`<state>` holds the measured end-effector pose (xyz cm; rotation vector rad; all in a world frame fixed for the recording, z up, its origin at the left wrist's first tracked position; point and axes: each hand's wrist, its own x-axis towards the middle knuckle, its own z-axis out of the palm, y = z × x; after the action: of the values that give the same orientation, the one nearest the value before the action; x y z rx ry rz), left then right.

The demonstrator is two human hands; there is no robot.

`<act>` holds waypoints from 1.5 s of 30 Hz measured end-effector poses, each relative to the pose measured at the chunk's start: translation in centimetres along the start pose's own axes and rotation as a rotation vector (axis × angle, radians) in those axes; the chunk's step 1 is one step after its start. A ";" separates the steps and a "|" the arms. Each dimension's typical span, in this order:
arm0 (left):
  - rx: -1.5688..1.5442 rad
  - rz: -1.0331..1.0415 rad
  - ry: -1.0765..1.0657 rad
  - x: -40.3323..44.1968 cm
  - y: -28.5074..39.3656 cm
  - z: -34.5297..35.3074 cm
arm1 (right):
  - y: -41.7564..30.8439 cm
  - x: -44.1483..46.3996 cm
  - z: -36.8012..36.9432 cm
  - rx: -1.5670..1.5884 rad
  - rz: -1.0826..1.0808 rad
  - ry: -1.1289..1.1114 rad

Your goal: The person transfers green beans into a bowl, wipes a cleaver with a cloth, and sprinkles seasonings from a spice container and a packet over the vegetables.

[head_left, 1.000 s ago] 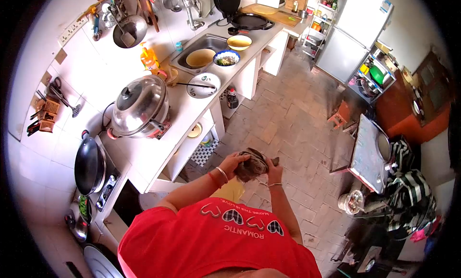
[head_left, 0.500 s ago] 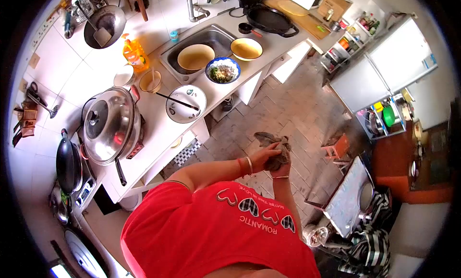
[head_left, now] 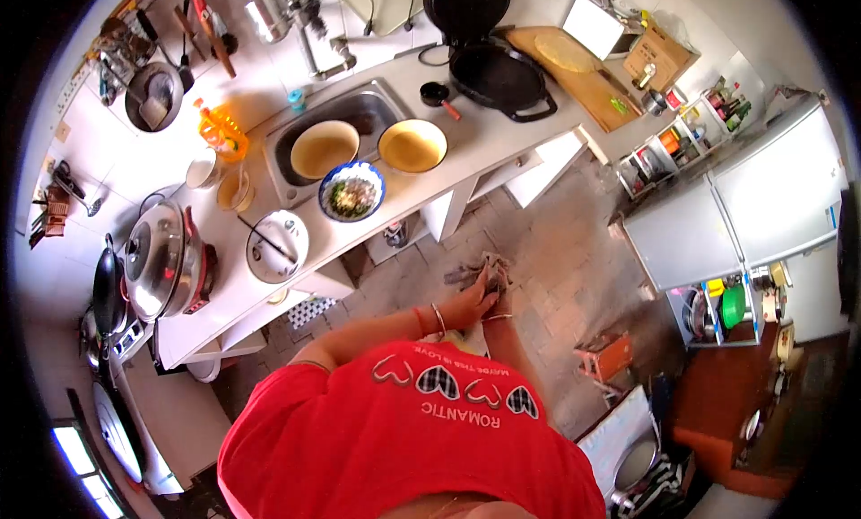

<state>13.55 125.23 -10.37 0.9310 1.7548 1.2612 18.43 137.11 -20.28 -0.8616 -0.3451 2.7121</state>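
- From the head view, you hold a crumpled grey-brown cloth in front of your body, out past the counter edge and above the floor.
- Your left hand has its fingers curled around the cloth; your right hand is pressed close by, its fingers mostly hidden, so you cannot tell how they grip.
- Bringing both hands together probably keeps the loose fabric bunched.
- The blue-rimmed bowl and patterned bowl sit near the counter's front edge, likely for easy reach, so mind your left elbow there.
- Paved floor gives you room ahead, bounded by the fridge and orange stool to your right.
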 end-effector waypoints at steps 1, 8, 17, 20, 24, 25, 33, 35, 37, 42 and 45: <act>0.076 0.024 0.057 1.2 1.1 0.5 | -1.5 1.3 -0.6 -0.008 0.038 -0.095; 0.427 0.142 0.063 8.6 4.2 -3.9 | -7.5 7.3 2.7 -0.129 -0.013 -0.238; -1.209 -0.363 0.768 11.5 -6.3 -18.1 | -18.0 14.8 5.2 -0.287 0.116 -0.298; -1.376 -0.347 0.974 15.0 -10.6 -20.6 | -18.4 17.6 5.4 -0.436 0.144 -0.159; -1.435 -0.322 1.090 17.6 -13.3 -23.0 | -18.7 20.1 9.0 -0.553 0.243 0.004; -1.380 -0.358 1.092 17.6 -12.4 -24.1 | -18.6 20.5 10.4 -0.572 0.261 0.041; -1.092 -0.301 1.112 17.6 -6.1 -28.4 | -20.8 25.2 10.0 -0.401 0.482 -0.013; -1.088 -0.207 1.025 18.9 -3.8 -31.7 | -19.9 24.6 14.0 -0.375 0.540 -0.036; -1.073 -0.094 1.083 21.8 -2.3 -35.1 | -20.1 25.4 17.2 -0.374 0.602 -0.072; -1.190 -0.101 1.133 30.9 -6.2 -43.6 | -22.7 27.1 26.3 -0.426 0.709 -0.088; -1.186 -0.159 1.239 36.3 -9.0 -46.4 | -25.5 28.9 28.2 -0.475 0.587 -0.156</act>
<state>-44.76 136.54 -15.14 -0.8303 1.2578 2.5262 -16.18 166.38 -5.30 -0.9930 -0.9287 3.3164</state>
